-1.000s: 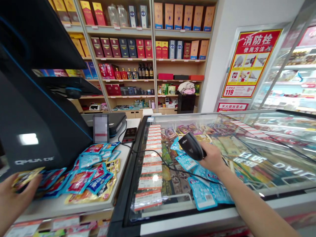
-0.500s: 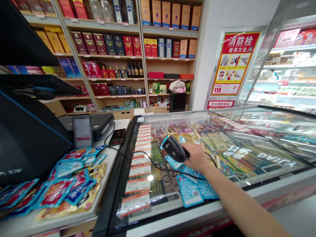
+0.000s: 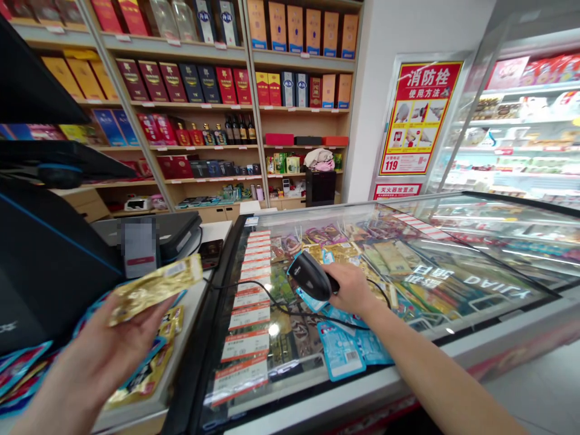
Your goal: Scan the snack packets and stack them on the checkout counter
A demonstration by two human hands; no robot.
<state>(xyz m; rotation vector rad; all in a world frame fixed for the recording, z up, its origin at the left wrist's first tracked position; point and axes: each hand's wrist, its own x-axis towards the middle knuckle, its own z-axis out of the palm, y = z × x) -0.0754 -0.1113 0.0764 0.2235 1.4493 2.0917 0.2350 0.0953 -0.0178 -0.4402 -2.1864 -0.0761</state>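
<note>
My left hand (image 3: 115,341) is closed on a gold snack packet (image 3: 156,287), raised over the counter with a white barcode patch facing up. Below and behind it lie more gold packets (image 3: 149,380) and blue-and-red packets (image 3: 20,374), partly covered by my hand. Wrapped round the handle of a black barcode scanner (image 3: 310,276), my right hand (image 3: 351,287) is above the glass top of a chest freezer (image 3: 290,356). The scanner's head points left and away. Light-blue packets (image 3: 339,350) lie on the glass under my right forearm.
A dark checkout machine (image 3: 40,260) stands at the left, with a small payment screen (image 3: 139,244) beside it. The scanner's cable (image 3: 276,296) loops across the freezer glass. A phone (image 3: 211,252) lies near the counter edge. Shelves of boxed bottles (image 3: 190,81) line the back wall.
My left hand has come into view at the lower left, holding a gold packet up off the pile. My right hand still holds the scanner; the whole view has shifted slightly.
</note>
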